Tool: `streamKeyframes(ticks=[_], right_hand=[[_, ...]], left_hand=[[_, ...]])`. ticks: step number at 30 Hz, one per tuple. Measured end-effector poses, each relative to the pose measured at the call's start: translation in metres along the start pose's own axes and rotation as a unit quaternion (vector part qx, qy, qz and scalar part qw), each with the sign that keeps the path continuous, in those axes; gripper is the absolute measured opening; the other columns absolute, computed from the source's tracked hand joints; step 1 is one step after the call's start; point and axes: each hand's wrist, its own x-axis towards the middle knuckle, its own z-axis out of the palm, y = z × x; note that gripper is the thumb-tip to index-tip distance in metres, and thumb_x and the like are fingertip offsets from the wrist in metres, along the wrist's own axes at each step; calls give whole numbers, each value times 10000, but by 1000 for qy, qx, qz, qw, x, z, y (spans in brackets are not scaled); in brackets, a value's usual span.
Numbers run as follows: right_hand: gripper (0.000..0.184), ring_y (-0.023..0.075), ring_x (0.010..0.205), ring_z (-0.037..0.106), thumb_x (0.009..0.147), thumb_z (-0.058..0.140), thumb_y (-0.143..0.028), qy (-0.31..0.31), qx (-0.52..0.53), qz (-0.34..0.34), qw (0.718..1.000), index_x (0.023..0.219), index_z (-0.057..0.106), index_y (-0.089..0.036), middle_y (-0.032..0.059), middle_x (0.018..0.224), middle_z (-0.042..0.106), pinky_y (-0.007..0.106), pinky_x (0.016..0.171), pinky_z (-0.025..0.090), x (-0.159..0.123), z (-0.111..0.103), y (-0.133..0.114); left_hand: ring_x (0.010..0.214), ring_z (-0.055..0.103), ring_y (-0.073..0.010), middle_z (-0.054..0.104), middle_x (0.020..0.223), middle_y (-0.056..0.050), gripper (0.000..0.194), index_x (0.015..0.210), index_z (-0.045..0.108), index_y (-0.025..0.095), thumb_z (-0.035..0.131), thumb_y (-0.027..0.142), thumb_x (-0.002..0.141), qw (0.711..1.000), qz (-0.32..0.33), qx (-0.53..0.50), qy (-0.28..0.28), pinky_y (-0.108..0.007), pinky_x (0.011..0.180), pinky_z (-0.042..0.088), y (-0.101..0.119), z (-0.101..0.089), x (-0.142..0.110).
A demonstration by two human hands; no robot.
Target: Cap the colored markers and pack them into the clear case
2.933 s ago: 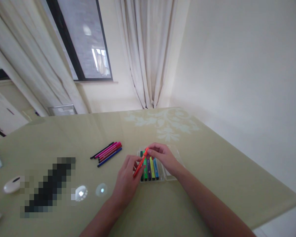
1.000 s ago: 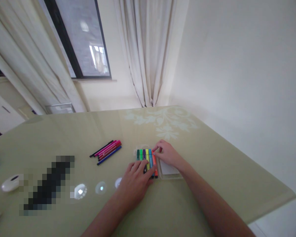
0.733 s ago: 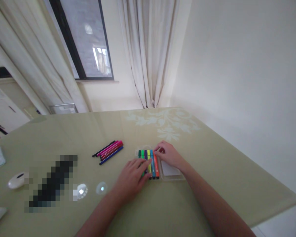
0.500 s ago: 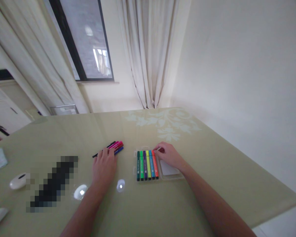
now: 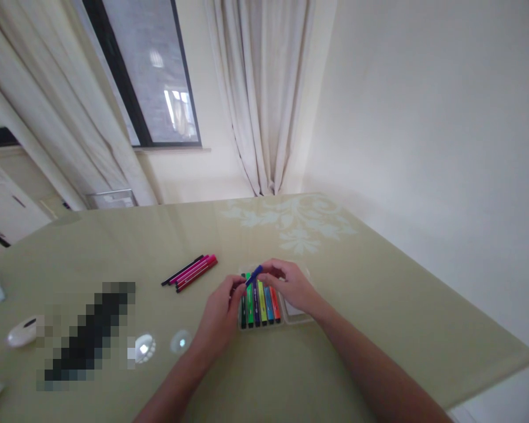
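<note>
A blue marker [image 5: 254, 275] is held slantwise above the clear plastic case [image 5: 261, 329]. Its lower end is pinched in the fingers of my left hand [image 5: 223, 302]. The thumb and forefinger of my right hand [image 5: 293, 285] close around its upper end. Under the hands, several markers lie side by side in the case, among them a green marker [image 5: 250, 314], a yellow marker [image 5: 263, 308] and an orange-red marker [image 5: 275, 305]. My hands partly cover their top ends. The case's lid half [image 5: 297, 320], with a pale insert, lies opened to the right.
Left of the case lies a small group of loose markers [image 5: 194, 272] in black, pink and dark red. A white computer mouse [image 5: 23, 332] and a blurred dark object [image 5: 90, 338] are farther left on the table [image 5: 247, 382]. A wall [image 5: 423, 129] borders the table's right side.
My left hand has moved right from the loose markers, bringing the blue marker over the case. My right hand has left the case's upper edge and shifted slightly left to the blue marker.
</note>
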Motion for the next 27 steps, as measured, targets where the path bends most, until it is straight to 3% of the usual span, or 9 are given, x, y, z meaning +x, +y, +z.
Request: streamKeyframes(ticks=[3,7,13,22,25,27], right_hand=[[292,166,762,664,897,718,-475,-14,123,16,992,916,727,-184,19,807,716,291,736,515,-1,6,-4],[288,153,754,666,863,754,-466,3,189,34,981,929,732,-187,6,787,707,282,745,517,0,6,-3],[339,173,826,698,812,803,-464,-8,210,58,976,1014,745,-198,32,889,751,315,806,539,0,7,-3],[318,168,796,697,794,819,-438,-10,229,58,972,981,741,-193,36,884,762,305,775,519,-1,7,-2],[270,168,789,689,809,796,-411,-2,242,58,969,938,727,-184,33,838,751,286,746,495,-1,8,-1],[251,164,766,675,812,776,-402,15,262,65,963,907,701,-182,35,827,744,278,724,482,0,8,0]], left_hand=[[814,668,-201,719,941,-36,290,1071,630,221,442,437,1022,999,12,-44,-14,-307,734,507,10,7,-8],[777,657,-182,708,912,-22,267,1108,626,218,548,440,981,998,7,-69,-5,-283,690,507,12,8,-11],[622,558,-147,618,757,28,249,1036,619,215,631,438,926,998,-3,-36,42,-257,576,451,10,13,-12],[684,567,-157,599,771,22,177,966,629,216,640,382,906,995,18,10,101,-269,626,465,9,14,-12],[673,570,-158,618,796,13,205,991,643,218,653,407,911,994,36,26,97,-276,628,481,11,13,-13],[733,611,-174,666,886,-21,245,1098,643,219,614,414,952,996,56,37,65,-296,673,516,11,14,-15]])
